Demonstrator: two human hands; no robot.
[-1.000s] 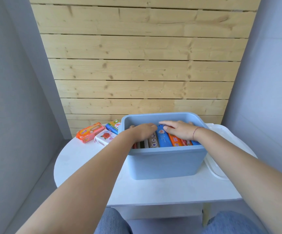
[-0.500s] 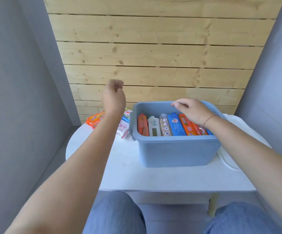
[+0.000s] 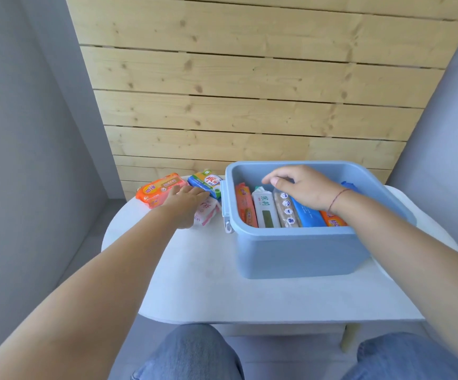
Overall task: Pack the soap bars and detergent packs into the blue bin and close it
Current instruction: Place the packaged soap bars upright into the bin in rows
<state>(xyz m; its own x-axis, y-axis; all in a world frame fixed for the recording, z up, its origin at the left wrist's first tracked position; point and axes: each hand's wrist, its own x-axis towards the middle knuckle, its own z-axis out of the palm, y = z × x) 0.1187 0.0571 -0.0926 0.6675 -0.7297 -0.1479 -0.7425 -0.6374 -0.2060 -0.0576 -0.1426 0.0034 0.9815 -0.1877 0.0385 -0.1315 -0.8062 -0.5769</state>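
Left hand [image 3: 186, 205]: fingers straight and close together, laid flat over a white-and-pink pack [image 3: 210, 215], tips reaching a blue-and-green pack [image 3: 204, 182]. A large orange pack [image 3: 157, 191] lies just beside; all three lie on the white table [image 3: 208, 283], left of the blue bin [image 3: 290, 253]. Right hand [image 3: 307, 192]: over the bin's open top, fingers loosely bent above the contents, gripping nothing visible. Bin contents, on edge in a row, left to right: orange bar [image 3: 245, 207], white-and-green pack [image 3: 266, 211], beige pack [image 3: 286, 209], blue pack [image 3: 308, 216], second orange bar [image 3: 333, 221] partly under the right wrist. Bin uncovered.
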